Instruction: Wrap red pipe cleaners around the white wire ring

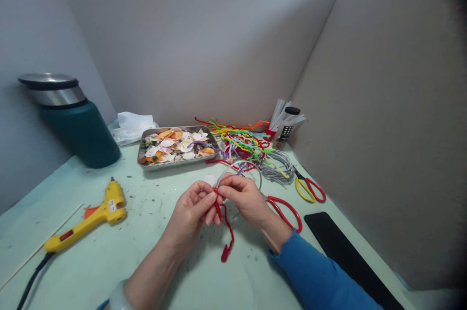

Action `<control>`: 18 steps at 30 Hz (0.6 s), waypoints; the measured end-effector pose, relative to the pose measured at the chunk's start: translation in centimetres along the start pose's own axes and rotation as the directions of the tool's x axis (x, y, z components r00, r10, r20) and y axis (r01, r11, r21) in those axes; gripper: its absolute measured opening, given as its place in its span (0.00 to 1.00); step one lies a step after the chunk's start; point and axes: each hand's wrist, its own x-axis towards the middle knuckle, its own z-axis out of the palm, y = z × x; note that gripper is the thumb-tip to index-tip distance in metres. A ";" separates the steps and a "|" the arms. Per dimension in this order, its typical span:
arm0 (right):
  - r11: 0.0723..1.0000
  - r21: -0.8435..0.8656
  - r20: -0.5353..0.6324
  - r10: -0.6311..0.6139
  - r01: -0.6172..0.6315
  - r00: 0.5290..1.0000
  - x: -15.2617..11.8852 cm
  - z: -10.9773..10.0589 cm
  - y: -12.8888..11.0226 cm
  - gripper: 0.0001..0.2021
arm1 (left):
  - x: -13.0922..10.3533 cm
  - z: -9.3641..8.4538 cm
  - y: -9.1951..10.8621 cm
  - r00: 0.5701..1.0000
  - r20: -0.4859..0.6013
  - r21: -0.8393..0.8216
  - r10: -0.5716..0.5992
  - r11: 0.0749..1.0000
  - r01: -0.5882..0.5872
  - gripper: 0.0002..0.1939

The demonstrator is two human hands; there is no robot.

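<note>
A: From the head view, how do the hands sit?

B: They meet mid-table, fingertip to fingertip. The left hand (193, 207) comes in from the near left, thumb on top and fingers curled beneath. The right hand (246, 200) comes from the near right, its back turned up, the forearm covered by a blue sleeve (317, 271).

A: And the grip?

B: The left thumb and forefinger pinch a red pipe cleaner (229, 232) near its upper end. The right thumb and forefinger press on it at nearly the same spot, just beside a thin grey loop (261, 178) that arcs up behind the right hand.

A: Where does the red piece go from there?

B: Its tail hangs below the fingers toward the near side, ending in a small hook.

A: What's around them?

B: Red-handled scissors (297, 215) lie just right of the right wrist, partly hidden by it. Beyond the hands are a tangle of coloured pipe cleaners (241, 137) and, far left of it, a metal tray (175, 166) of shells. A yellow glue gun (85, 225) lies well to the left.
</note>
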 end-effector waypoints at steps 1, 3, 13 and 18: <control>1.000 -0.007 0.001 -0.005 0.005 1.000 0.0 0.0 -0.1 0.06 | 0.0 0.0 0.0 1.000 -0.006 0.002 0.001 1.000 -0.001 0.09; 1.000 -0.026 0.008 -0.017 0.017 1.000 -0.1 0.1 -0.2 0.07 | 0.0 0.1 0.1 1.000 -0.014 0.005 0.006 1.000 -0.006 0.10; 0.995 -0.076 0.010 -0.063 0.063 0.998 -0.2 0.2 -0.4 0.07 | 0.1 0.1 0.1 0.999 -0.032 0.022 0.007 1.000 -0.006 0.09; 0.997 -0.062 0.007 -0.047 0.048 0.999 -0.2 0.3 -0.4 0.06 | 0.2 0.0 0.1 0.999 -0.033 0.006 0.002 1.000 -0.002 0.08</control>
